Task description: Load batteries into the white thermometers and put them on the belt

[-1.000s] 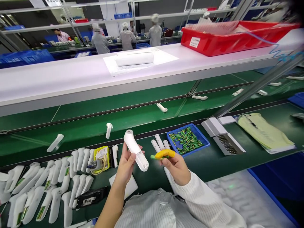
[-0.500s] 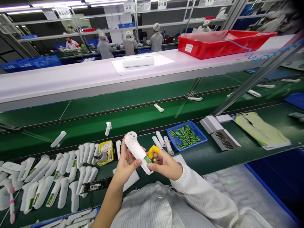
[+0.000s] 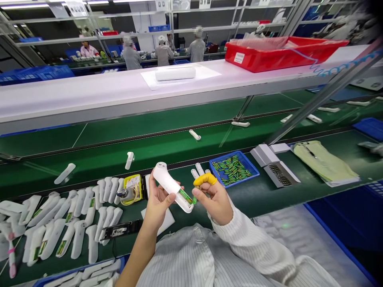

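Observation:
My left hand [image 3: 158, 201] is wrapped round a white handheld device [image 3: 169, 181], tilted with its two-holed head up and left. Its lower end has an open compartment with a green battery [image 3: 185, 195] inside. Beside that end, my right hand [image 3: 214, 197], with yellow covers on a finger, pinches another green battery [image 3: 194, 199] between thumb and forefinger. White covers [image 3: 199, 169] lie behind my right hand, partly hidden by it. A blue tray [image 3: 254, 174] of green batteries stands just to their right.
Many white devices [image 3: 79, 235] cover the bench at left, near a yellow box [image 3: 138, 179] and a black tool [image 3: 122, 230]. A green conveyor [image 3: 161, 147] carries spaced devices. Above it runs a shelf [image 3: 113, 85] with a red bin [image 3: 269, 56]. An open white box [image 3: 278, 173] stands at right.
My right hand has moved slightly right and up from the compartment, and the battery in its fingers now shows. The devices on the conveyor have shifted left.

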A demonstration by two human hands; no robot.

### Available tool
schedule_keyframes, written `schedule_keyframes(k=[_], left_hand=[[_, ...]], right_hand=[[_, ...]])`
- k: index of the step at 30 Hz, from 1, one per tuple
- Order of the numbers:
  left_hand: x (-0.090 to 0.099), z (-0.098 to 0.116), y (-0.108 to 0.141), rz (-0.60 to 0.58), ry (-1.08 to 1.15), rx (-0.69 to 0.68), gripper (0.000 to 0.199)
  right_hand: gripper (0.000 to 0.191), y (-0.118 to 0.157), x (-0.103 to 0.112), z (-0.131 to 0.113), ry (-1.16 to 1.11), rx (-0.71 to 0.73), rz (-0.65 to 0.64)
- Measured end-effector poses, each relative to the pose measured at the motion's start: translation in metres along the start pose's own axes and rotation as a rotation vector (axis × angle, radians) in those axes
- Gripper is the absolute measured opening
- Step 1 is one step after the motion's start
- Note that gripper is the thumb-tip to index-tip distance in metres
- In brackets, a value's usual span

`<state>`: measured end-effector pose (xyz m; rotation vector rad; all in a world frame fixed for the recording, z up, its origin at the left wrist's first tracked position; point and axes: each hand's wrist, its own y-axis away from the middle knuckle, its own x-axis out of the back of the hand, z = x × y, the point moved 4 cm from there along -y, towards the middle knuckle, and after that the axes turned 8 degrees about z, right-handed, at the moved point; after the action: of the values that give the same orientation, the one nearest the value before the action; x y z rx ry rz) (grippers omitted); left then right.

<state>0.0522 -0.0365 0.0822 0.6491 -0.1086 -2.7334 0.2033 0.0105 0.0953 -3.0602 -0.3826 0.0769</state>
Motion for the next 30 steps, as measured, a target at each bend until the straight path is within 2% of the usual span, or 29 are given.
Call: schedule_keyframes(k=[3, 7, 10, 13, 15, 17, 19, 21, 26, 28, 30], left_hand=[[-0.004, -0.006, 0.002, 0.033, 0.027, -0.008, 0.100], [-0.004, -0.012, 0.003, 0.160, 0.065, -0.037, 0.095], [-0.005, -0.014, 0.003, 0.247, 0.073, -0.019, 0.094], [-0.005, -0.013, 0.002, 0.294, 0.036, -0.036, 0.098], [-0.006, -0.011, 0.000, 0.272, -0.004, -0.074, 0.093], [-0.006, -0.007, -0.003, 0.216, -0.060, -0.097, 0.078], [-0.005, -0.005, -0.005, 0.178, -0.124, -0.088, 0.063], [-0.003, -0.003, -0.006, 0.184, -0.168, -0.074, 0.053], [0.003, -0.002, -0.010, 0.241, -0.120, -0.060, 0.046], [0.003, -0.004, -0.013, 0.180, -0.058, -0.015, 0.047], [0.001, -0.006, -0.017, 0.068, 0.026, 0.020, 0.048]], right_hand=[[0.027, 0.000, -0.009, -0.003, 0.194, 0.088, -0.036], [0.025, 0.001, -0.014, -0.012, 0.445, 0.348, -0.143], [0.034, 0.007, -0.014, -0.013, 0.467, 0.511, -0.161], [0.029, 0.011, -0.012, -0.008, 0.436, 0.573, -0.090], [0.025, 0.010, -0.008, -0.001, 0.359, 0.499, -0.028], [0.023, 0.008, -0.004, 0.009, 0.208, 0.332, 0.007], [0.025, 0.006, -0.004, 0.017, 0.019, 0.135, -0.032], [0.027, 0.006, -0.007, 0.021, -0.134, 0.002, -0.114], [0.031, 0.004, -0.010, 0.022, -0.284, -0.151, -0.189], [0.036, 0.003, -0.012, 0.025, -0.323, -0.236, -0.209], [0.042, 0.003, -0.014, 0.030, -0.358, -0.330, -0.239]])
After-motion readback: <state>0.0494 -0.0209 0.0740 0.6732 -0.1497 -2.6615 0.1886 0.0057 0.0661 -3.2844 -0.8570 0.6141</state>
